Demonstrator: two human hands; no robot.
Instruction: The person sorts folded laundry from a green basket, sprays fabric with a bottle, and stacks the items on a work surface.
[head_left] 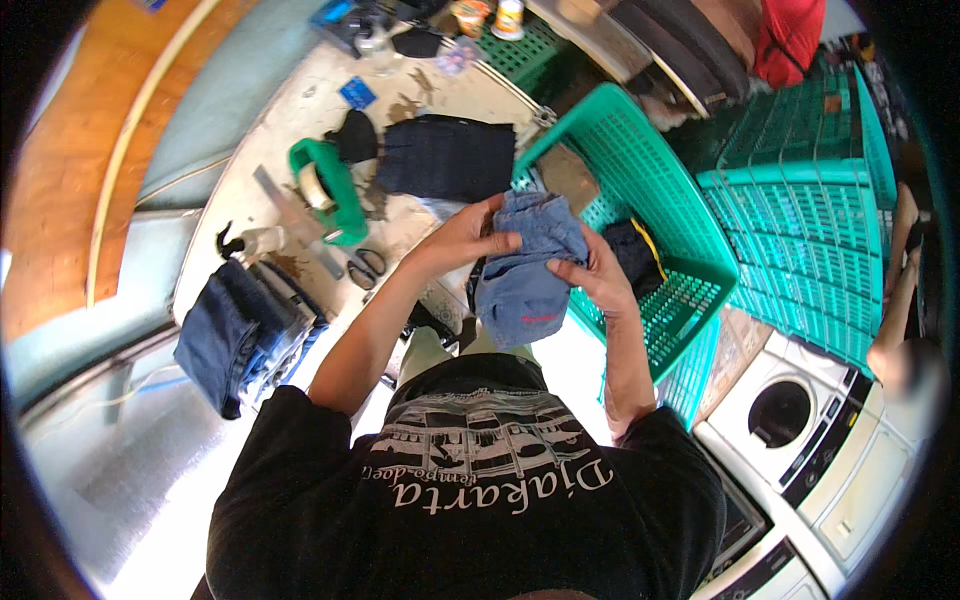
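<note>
A blue-grey cloth garment [530, 270] with small red stitching near its lower edge is held up in front of my body, bunched at the top. My left hand [465, 240] grips its upper left side, thumb on the front. On the right side, my right hand [602, 275] pinches it between thumb and fingers. Just beyond my left hand, a dark folded garment [445, 157] lies flat on the table [290, 120]. Beside my right hand stands a green plastic basket [640, 150] with dark clothing [633, 257] and a brown piece [566, 180] inside.
A stack of folded jeans [235, 335] sits at the table's left edge. Near it are scissors [366, 268], a ruler [290, 212], a spray bottle [262, 240] and a green tape dispenser [330, 190]. Tall green baskets [800, 200], a white washer [770, 400] and another person's arm [893, 310] are at right.
</note>
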